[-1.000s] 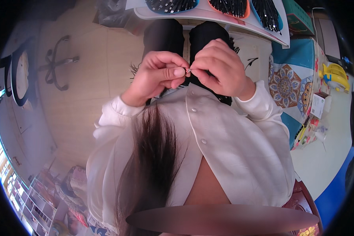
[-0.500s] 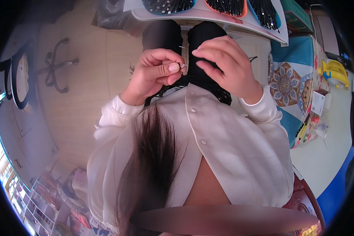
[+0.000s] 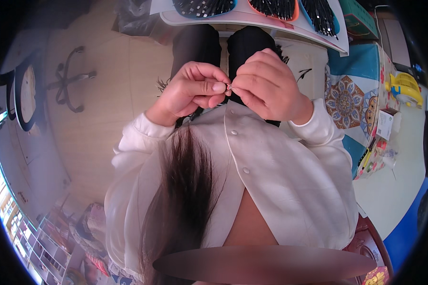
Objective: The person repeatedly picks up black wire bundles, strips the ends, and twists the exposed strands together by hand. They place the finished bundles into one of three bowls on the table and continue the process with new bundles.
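Over my lap, my left hand (image 3: 192,90) pinches a thin black cable end (image 3: 228,87) between thumb and forefinger. Short reddish and pale wire strands seem to stick out of it. My right hand (image 3: 269,88) meets it from the other side, its thumb and forefinger closed on the strands at the tip. Both hands nearly touch, so much of the small cable end is hidden. Dark cables hang near my lap, mostly covered by my hands; a few ends (image 3: 304,73) poke out to the right.
Beyond my knees stands a white table (image 3: 214,21) bearing a blue tray (image 3: 204,15), an orange-rimmed tray (image 3: 297,13) and another blue tray (image 3: 337,28), all with black cables. On the right are a patterned cloth (image 3: 345,95), a yellow fan (image 3: 405,88) and a small box (image 3: 385,124). A chair base (image 3: 71,78) stands left.
My right hand has moved left and inward, its fingers closing on the strands. My left hand has shifted slightly right with the cable end.
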`<state>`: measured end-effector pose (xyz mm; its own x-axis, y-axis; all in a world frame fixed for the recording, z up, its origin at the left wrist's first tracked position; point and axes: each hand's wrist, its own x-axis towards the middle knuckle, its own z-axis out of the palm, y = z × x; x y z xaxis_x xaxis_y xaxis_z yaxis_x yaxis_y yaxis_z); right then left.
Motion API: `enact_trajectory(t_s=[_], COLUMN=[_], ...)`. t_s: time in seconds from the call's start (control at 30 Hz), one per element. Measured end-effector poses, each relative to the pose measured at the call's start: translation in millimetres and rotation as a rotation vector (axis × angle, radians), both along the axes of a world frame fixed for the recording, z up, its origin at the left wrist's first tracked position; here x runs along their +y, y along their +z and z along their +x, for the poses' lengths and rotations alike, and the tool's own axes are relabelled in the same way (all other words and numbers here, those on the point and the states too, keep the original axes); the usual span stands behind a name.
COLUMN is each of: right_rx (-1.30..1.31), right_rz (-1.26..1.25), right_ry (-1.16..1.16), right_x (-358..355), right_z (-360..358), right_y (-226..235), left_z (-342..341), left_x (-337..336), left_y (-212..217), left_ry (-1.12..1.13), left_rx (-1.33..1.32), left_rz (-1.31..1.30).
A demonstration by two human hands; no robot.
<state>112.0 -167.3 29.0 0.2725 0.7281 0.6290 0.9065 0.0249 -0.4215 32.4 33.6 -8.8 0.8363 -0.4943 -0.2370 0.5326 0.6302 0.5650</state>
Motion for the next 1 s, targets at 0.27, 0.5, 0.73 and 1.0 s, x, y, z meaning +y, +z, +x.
enact_trajectory(t_s=[0.27,0.5,0.73,1.0], right_rx=[0.513,0.662,0.102,-0.051], right_rz=[-0.062,-0.049,0.175,0.194], right_ry=[0.011,-0.105,-0.131,-0.244], right_x=[-6.1,-10.1,-7.7,-2.3], right_z=[-6.6,10.0,33.7,44.1], right_y=[0.7,0.3,-0.1,-6.8], left_z=[5.5,28.5,59.0,66.1], left_x=[8.8,17.4,13.5,5.1], left_y=[26.6,51.3,66.6,65.1], left_ry=[0.01,0.109,0.143,0.164], left_rx=[-0.231,-0.843,-1.071,-1.001], left_rz=[0.514,0.965,1.201,1.276])
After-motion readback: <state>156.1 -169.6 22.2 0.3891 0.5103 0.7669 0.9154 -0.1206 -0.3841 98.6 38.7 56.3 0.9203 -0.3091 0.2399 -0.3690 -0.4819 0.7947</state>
